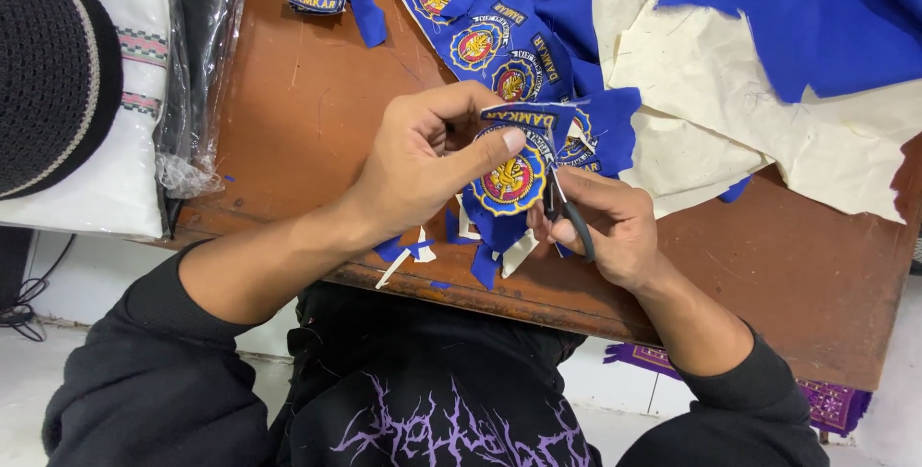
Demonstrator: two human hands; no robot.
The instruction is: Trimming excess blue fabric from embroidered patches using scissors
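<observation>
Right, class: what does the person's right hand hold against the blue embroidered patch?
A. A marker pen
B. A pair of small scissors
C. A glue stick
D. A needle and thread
B: the right hand grips small dark-handled scissors at the edge of the round patch, which the left hand pinches.

The scissors [567, 212] are mostly buried in the right hand [605, 227]. At twelve o'clock, the strip of badges [490, 35] runs off the edge; at nine, the black cap [48, 73] is cut off.
</observation>
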